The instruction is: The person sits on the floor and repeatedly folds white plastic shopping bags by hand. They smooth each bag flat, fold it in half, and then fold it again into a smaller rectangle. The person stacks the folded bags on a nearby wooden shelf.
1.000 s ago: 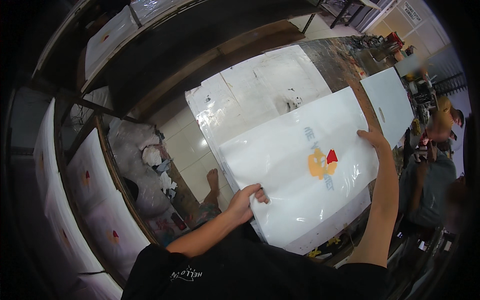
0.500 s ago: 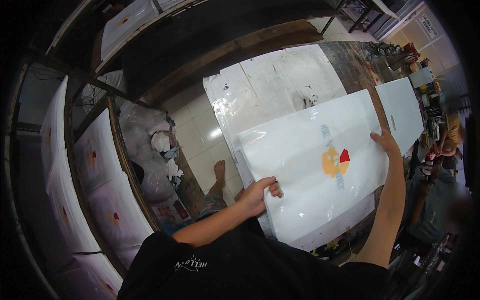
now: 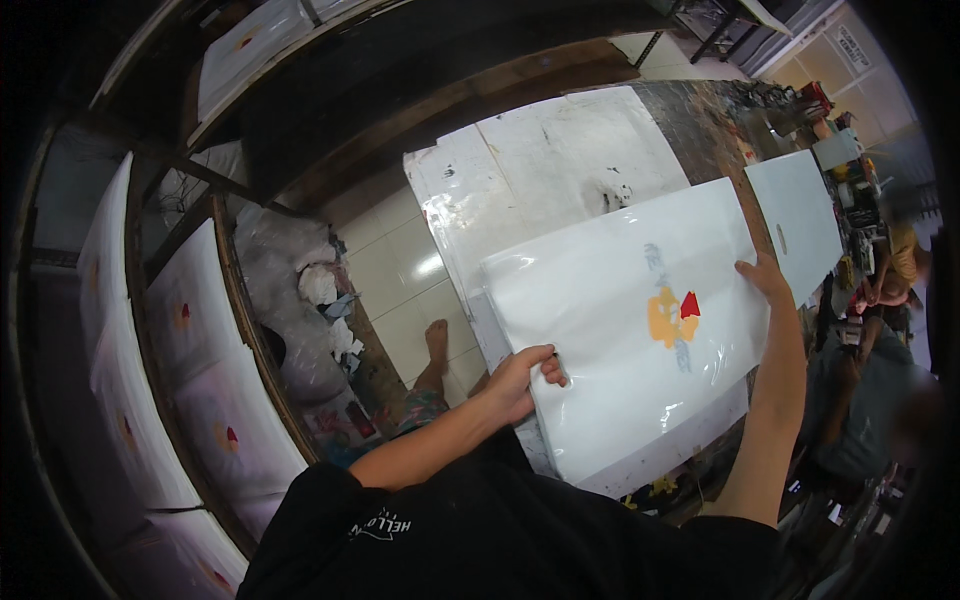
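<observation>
A large flat white plastic bag (image 3: pixel 600 400), printed with a yellow figure, a red patch and blurry grey lettering, is held between my hands over the worktable. My left hand (image 3: pixel 520 385) grips its near left side, fingers curled in beside the edge. At its right edge, my right hand (image 3: pixel 765 280) is closed with the thumb on top and the other fingers hidden underneath. The bag is glossy and slightly bowed. Under and beyond it, a stained white sheet (image 3: pixel 560 150) covers part of the table.
To my left, racks hold several similar printed white pieces (image 3: pixel 185 310). A clear plastic heap (image 3: pixel 290 260) and scraps lie by the tiled floor (image 3: pixel 385 265). A pale blue slotted piece (image 3: pixel 800 215) lies right of the bag. Beyond, another person (image 3: pixel 865 400) sits near cluttered tools.
The bag and both hands have shifted very slightly, and its surface has flexed so that the lettering shows fainter. Both hands keep their grip.
</observation>
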Demonstrator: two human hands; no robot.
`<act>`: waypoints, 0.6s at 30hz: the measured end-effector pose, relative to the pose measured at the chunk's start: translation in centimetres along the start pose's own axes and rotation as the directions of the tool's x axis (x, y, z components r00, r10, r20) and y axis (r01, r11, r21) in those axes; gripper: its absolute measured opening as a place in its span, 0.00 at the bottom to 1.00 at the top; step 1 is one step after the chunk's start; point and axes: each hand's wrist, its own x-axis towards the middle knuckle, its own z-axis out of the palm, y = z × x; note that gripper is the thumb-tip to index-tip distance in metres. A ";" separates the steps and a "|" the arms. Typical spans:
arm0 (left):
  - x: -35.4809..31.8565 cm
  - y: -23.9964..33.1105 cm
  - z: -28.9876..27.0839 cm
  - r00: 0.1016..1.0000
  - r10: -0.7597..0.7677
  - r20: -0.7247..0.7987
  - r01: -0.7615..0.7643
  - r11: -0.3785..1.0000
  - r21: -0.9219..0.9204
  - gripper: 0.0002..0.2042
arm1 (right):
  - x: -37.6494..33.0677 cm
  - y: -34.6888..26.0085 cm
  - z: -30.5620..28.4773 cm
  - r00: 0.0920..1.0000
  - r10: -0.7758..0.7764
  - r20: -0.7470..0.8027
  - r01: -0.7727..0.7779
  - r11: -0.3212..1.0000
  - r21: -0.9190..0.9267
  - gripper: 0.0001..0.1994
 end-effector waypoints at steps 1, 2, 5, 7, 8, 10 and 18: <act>0.3 -0.2 -0.2 1.000 -0.007 0.011 0.007 1.000 -0.012 0.06 | 0.0 0.5 0.1 0.999 0.012 -0.041 -0.014 0.999 -0.034 0.33; 0.2 -0.2 -0.2 1.000 -0.004 0.005 0.004 1.000 -0.014 0.06 | 0.1 0.5 0.5 0.997 0.023 -0.079 -0.028 0.998 -0.064 0.30; 0.0 0.0 -0.5 1.000 0.013 -0.004 -0.013 1.000 -0.004 0.06 | -0.2 -1.8 1.4 0.993 0.060 -0.098 -0.074 0.987 -0.145 0.29; -0.1 0.0 0.1 1.000 0.006 -0.028 -0.006 1.000 -0.010 0.07 | -0.2 -1.7 0.5 0.993 0.085 -0.082 -0.098 0.982 -0.163 0.31; 0.0 -0.1 0.3 0.999 0.001 -0.038 -0.001 1.000 -0.013 0.07 | 0.3 -0.8 0.4 0.993 0.092 -0.068 -0.102 0.983 -0.153 0.31; 0.0 -0.3 0.2 1.000 -0.018 -0.024 0.017 1.000 -0.023 0.07 | 0.1 0.4 0.3 0.995 0.080 -0.065 -0.088 0.988 -0.126 0.33; -0.4 0.2 -0.3 1.000 0.002 -0.008 -0.002 0.999 0.040 0.09 | -1.2 -2.7 1.9 0.986 0.011 -0.166 -0.048 0.974 -0.220 0.34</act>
